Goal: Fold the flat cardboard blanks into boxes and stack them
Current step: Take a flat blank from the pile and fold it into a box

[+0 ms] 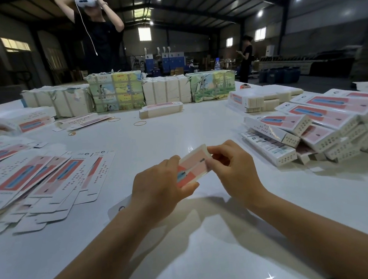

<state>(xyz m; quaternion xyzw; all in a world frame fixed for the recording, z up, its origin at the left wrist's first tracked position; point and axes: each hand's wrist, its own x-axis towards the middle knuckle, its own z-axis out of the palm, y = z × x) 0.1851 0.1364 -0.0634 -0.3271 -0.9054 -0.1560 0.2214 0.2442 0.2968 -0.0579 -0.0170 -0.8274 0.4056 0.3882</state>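
Both hands — left (160,186), right (232,166) — pinch one box (194,163), its lower end hidden behind fingers

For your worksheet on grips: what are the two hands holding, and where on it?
Both hold one cardboard box: left hand grips its near end, right hand pinches its far end.

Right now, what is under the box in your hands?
Under the box you can see the white table and a dark shadow. A white card pokes out below the left hand; the wrist hides the rest of it.
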